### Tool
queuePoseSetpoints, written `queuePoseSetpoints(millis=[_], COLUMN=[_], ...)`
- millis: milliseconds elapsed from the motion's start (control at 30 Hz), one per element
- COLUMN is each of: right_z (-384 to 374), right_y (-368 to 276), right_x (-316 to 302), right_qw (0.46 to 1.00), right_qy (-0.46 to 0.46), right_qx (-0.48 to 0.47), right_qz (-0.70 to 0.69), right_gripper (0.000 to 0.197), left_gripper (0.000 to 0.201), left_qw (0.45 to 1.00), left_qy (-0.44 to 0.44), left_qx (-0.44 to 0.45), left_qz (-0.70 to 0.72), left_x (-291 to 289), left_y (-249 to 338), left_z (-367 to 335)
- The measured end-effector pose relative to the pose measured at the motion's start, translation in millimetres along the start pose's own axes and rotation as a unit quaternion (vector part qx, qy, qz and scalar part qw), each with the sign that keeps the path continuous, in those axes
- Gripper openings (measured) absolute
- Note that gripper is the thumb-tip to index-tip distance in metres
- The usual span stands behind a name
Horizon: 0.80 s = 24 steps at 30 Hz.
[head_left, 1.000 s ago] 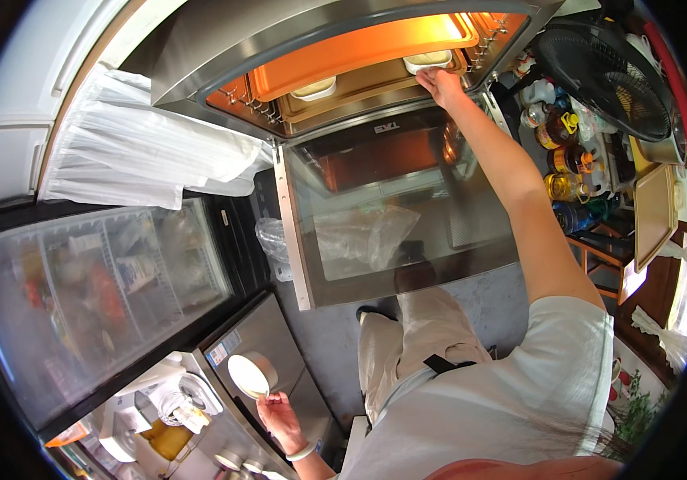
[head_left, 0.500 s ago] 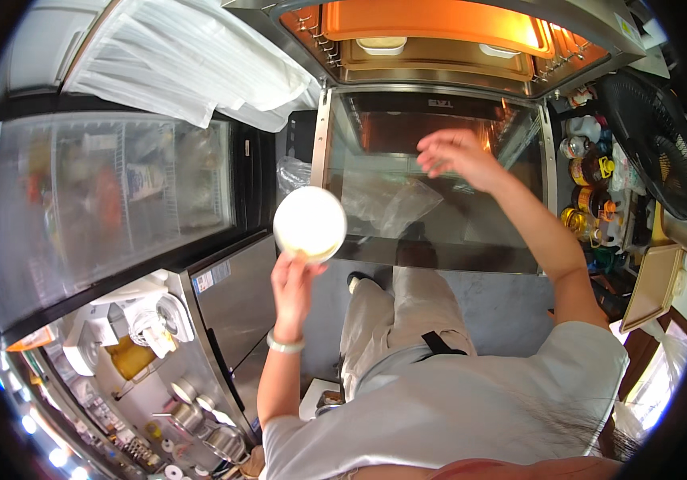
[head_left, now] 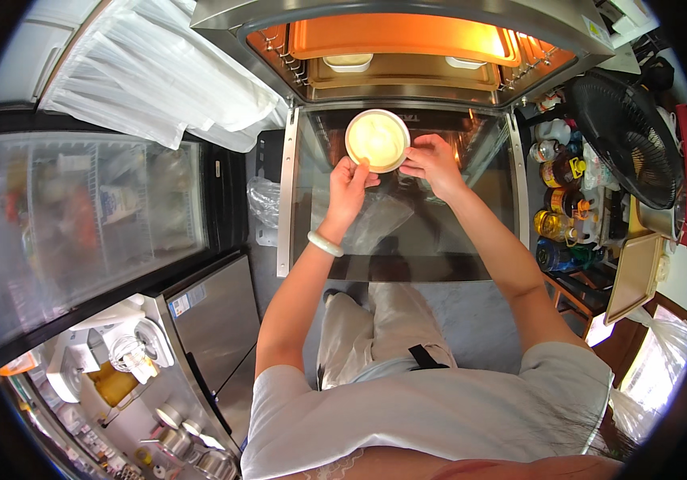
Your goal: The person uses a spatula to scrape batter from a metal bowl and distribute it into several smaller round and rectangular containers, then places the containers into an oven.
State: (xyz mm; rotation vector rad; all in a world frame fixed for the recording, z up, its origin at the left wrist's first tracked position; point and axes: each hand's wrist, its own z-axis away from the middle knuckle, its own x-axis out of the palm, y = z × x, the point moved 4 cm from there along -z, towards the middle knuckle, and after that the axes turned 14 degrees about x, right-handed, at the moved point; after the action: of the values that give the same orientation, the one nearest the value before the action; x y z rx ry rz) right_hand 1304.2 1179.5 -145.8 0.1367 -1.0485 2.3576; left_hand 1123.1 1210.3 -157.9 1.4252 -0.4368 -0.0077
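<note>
A round white bowl (head_left: 378, 138) with a pale yellow, creamy filling is held level over the lowered glass oven door (head_left: 471, 232). My left hand (head_left: 349, 190) grips its near edge, thumb on the rim. At its right edge are the fingertips of my right hand (head_left: 437, 164), pinched together against the rim. Just beyond the bowl is the lit oven, with an orange-looking upper tray (head_left: 399, 38) and a lower tray (head_left: 407, 74). White dishes stand on the lower tray: a left one (head_left: 349, 62) with pale filling, and a right one (head_left: 465, 62) partly hidden by the upper tray.
Left of the oven hangs a white curtain (head_left: 167, 76) above a glass-fronted fridge (head_left: 111, 200). To the right are several bottles (head_left: 559, 172), a black fan (head_left: 627, 140) and a beige tray (head_left: 635, 276). Clear plastic (head_left: 263, 200) lies beside the oven door.
The bowl has moved from the left to in front of the oven, levelled so its filling shows. My right hand has come in from the right onto its rim.
</note>
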Motion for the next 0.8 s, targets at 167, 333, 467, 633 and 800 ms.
queuePoseSetpoints(millis=[167, 333, 467, 633, 800], right_z=[-17, -51, -104, -166, -227], right_y=[0, -16, -44, -69, -89], right_x=[-20, -34, -52, -55, -51], right_qw=[0.999, 1.0, 0.997, 0.975, 0.958], right_qy=[-0.026, 0.008, 0.048, 0.174, 0.185], right_qx=[0.029, 0.007, -0.024, -0.081, -0.025], right_qz=[0.011, -0.016, -0.053, -0.114, -0.219], right_gripper=[0.02, 0.018, 0.017, 0.018, 0.022], left_gripper=[0.019, 0.029, 0.041, 0.034, 0.032], left_qw=[0.999, 0.994, 0.991, 0.992, 0.996], left_qy=[-0.021, -0.037, -0.081, -0.108, 0.011], left_qx=[-0.014, -0.105, -0.107, -0.054, -0.073], left_qz=[0.019, 0.002, -0.025, -0.025, -0.058], left_x=[15, 32, 39, 4, -69], left_y=[-16, -14, 10, 60, 99], left_z=[-24, -40, -32, 35, 125])
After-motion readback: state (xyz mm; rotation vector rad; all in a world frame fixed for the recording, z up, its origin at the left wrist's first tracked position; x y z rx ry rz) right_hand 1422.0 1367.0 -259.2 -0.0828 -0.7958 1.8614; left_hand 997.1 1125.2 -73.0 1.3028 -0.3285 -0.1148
